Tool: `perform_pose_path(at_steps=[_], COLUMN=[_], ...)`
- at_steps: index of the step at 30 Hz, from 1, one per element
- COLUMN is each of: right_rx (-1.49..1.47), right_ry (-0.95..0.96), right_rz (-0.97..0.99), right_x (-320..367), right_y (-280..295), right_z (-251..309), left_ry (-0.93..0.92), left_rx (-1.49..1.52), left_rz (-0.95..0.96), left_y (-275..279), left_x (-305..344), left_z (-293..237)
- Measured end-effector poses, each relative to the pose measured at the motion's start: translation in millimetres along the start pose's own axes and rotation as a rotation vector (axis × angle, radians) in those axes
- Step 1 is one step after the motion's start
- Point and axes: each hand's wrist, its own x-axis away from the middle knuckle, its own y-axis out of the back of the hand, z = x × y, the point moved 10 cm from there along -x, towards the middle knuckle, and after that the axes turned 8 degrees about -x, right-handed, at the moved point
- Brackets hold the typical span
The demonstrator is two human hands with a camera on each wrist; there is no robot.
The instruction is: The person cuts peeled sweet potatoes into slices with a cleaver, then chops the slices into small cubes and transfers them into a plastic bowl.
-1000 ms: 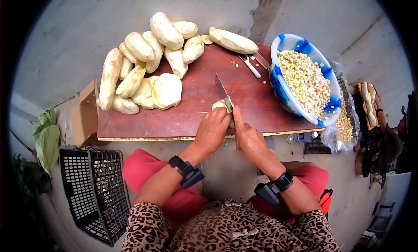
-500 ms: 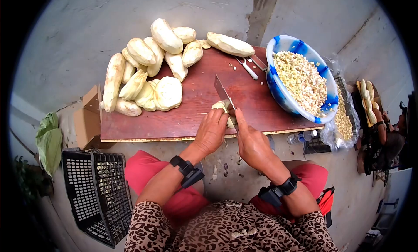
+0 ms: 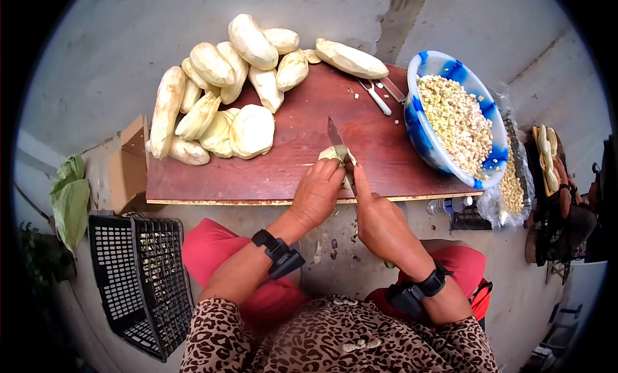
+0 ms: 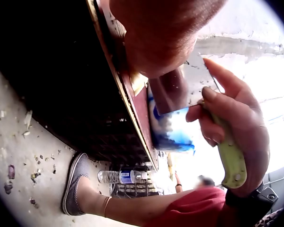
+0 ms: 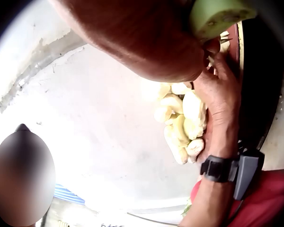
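Observation:
On the red-brown tabletop, near its front edge, my left hand (image 3: pixel 315 194) holds down a pale peeled eggplant piece (image 3: pixel 327 154), its fingers bent over it. My right hand (image 3: pixel 383 226) grips a kitchen knife (image 3: pixel 335 133), forefinger along the blade; the light green handle (image 4: pixel 233 163) shows in the left wrist view. The blade stands at the right side of the piece, beside the left fingertips. A small pale part (image 3: pixel 351 157) shows just right of the blade. Left of the hands lie eggplant slices (image 3: pixel 252 132), and behind them a pile of peeled eggplants (image 3: pixel 212 65).
A blue-and-white basin (image 3: pixel 423 129) of diced eggplant stands at the table's right end. A white-handled peeler (image 3: pixel 378 98) lies near it, below a lone peeled eggplant (image 3: pixel 351 58). On the floor are a black crate (image 3: pixel 116 276) at left and a water bottle (image 3: pixel 444 206) at right.
The knife and right hand have shifted slightly right, and a pale part now shows on the blade's right side. The left hand keeps its hold. The head view has shifted slightly.

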Motion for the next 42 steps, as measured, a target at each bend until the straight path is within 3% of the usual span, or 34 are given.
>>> perform_pose_path(at_steps=[4, 12, 18, 27, 33, 42], right_rx=[0.038, -0.007, -0.033, -0.06, -0.001, 0.003], right_ry=[0.047, 0.018, 0.116, 0.152, 0.02, 0.041], right_rz=[-0.075, -0.119, -0.202, -0.141, 0.012, -0.101], right_x=[-21, -20, 3, 15, 7, -29], right_y=[-30, -26, 3, 5, -2, -36], right_z=[-20, -28, -6, 2, 3, -20], left_ry=[0.004, -0.018, 0.004, -0.002, 0.01, 0.007], left_rx=[0.056, -0.014, 0.054, 0.024, 0.054, 0.094], left_rz=[0.023, -0.048, -0.047, -0.073, -0.08, -0.081], left_y=[0, 2, -1, 2, 3, 6], left_x=[0, 10, 11, 11, 10, 10], left_z=[1, 1, 8, 6, 8, 8])
